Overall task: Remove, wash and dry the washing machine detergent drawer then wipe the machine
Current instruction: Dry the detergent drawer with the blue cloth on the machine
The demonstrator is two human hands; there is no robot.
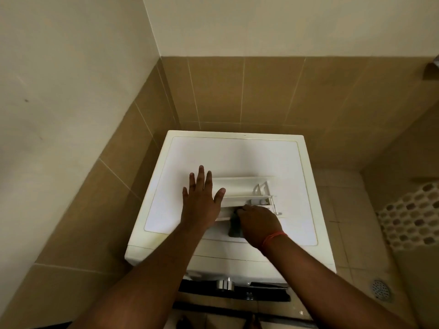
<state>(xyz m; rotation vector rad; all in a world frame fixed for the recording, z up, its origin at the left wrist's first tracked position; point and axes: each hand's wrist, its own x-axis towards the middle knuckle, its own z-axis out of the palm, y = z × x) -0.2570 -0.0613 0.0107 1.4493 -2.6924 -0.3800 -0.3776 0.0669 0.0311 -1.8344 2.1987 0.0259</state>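
Head view: detergent drawer (242,189) lies on the washing machine (237,157) top near its front edge, long axis left-right. Left hand (202,198) flat, fingers straight, at the drawer's left end. Right hand (257,222) grips a dark cloth (235,227) against the drawer's near side.

Washing machine (237,153) stands in corner, tiled wall (261,91) behind and at its left. Detergent drawer (244,189) lies on machine top, near the front, lengthwise left to right. Left hand (202,200) flat on top at drawer's left end. Right hand (257,224) at drawer's front edge, over a cloth (235,227). Floor drain (381,289) in floor right of machine. Patterned mat (413,214) further right.
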